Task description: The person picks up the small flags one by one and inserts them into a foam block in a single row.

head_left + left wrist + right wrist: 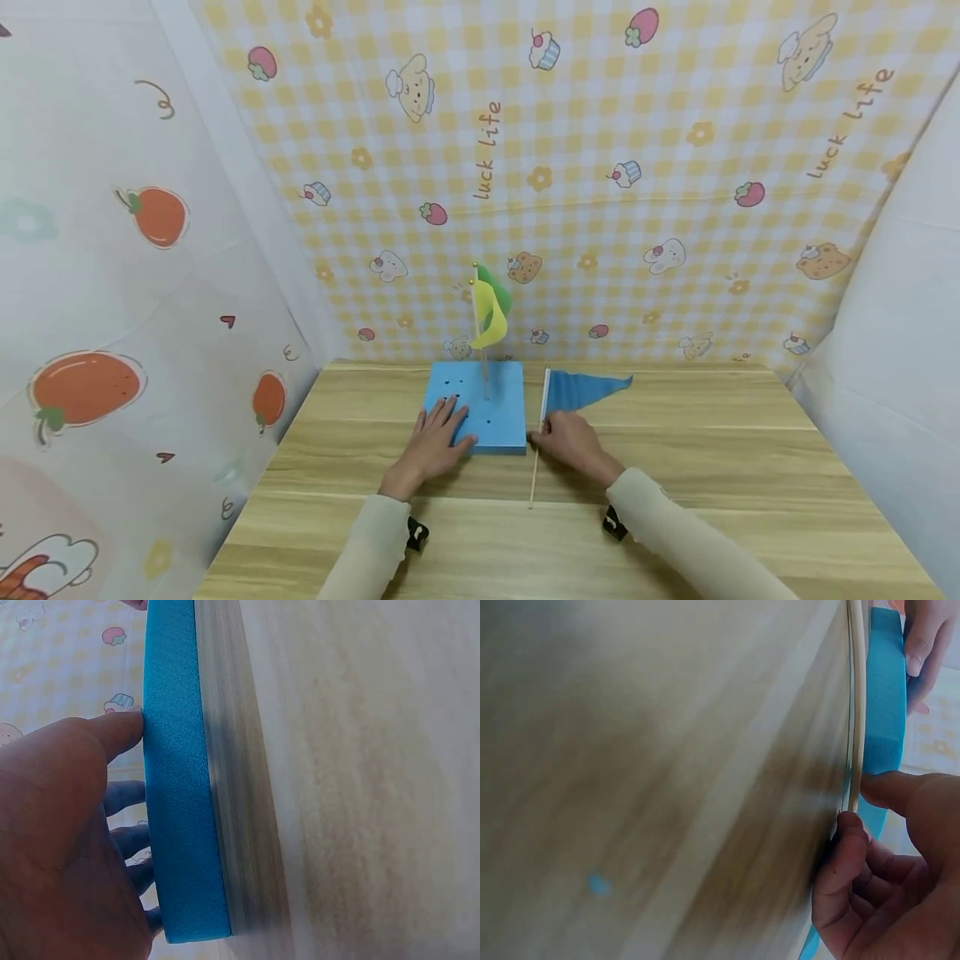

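A light blue foam block (504, 433) with several small holes lies flat near the back of the table. My left hand (433, 442) rests on its left front part, fingers spread; in the left wrist view the thumb and fingertips meet the top of the foam edge (180, 802). To the right of the block, my right hand (576, 440) pinches the thin wooden stick (858, 712) of a blue pennant flag (581, 390) between thumb and fingers. The stick lies low over the table, its cloth pointing right. A yellow flag (489, 325) and a green flag (501, 290) stand upright in the block.
The wood-grain table (712, 500) stretches out around the block. A yellow checked cloth (570, 225) hangs behind it, with white printed cloth (75, 275) along the left side. A small blue scrap (598, 883) shows on the wood in the right wrist view.
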Tool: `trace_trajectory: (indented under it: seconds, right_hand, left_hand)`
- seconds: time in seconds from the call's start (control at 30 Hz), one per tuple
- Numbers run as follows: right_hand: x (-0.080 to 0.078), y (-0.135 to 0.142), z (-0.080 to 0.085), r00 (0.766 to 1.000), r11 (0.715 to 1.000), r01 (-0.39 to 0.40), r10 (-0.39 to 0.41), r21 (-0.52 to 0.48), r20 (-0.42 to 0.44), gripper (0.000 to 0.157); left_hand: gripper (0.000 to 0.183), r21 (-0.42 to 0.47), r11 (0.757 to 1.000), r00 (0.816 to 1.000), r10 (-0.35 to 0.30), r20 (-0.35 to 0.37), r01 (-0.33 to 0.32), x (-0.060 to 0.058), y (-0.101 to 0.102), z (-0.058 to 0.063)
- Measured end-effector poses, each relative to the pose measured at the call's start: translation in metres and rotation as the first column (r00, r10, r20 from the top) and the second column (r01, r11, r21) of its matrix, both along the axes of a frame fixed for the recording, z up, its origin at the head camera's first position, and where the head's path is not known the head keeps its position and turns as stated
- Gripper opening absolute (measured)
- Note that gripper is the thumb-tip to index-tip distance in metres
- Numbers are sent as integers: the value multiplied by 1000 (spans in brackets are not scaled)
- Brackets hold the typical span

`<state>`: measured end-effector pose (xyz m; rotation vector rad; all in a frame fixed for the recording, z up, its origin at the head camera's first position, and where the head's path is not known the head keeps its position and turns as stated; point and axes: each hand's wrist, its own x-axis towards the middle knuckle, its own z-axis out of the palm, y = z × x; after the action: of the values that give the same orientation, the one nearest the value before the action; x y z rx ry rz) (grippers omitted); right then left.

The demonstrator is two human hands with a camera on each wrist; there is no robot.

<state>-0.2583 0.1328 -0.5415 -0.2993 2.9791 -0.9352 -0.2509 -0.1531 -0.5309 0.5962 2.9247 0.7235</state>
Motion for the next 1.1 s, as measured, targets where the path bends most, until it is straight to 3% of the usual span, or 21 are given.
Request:
trace_trajectory:
  seconds: [0.27, 0.47, 0.63, 1.1]
  right_hand:
    - [2, 0, 4, 994, 999, 30, -27, -29, 103, 57]
    - [1, 6, 5, 984, 991, 32, -8, -130, 179, 53]
    - [2, 8, 4, 980, 987, 39, -6, -159, 200, 52]
    - [5, 16, 9, 970, 951, 81, -6, -297, 244, 29]
  left_hand:
    - [65, 6, 1000, 1000, 0, -1, 0, 1, 1, 1]
    - [66, 2, 1000, 1000, 1, -3, -1, 1, 1, -1]
    - [66, 1, 1000, 1000, 4, 1, -4, 1, 0, -1]
    - [65, 12, 1000, 1000, 5, 0, -5, 2, 2, 1]
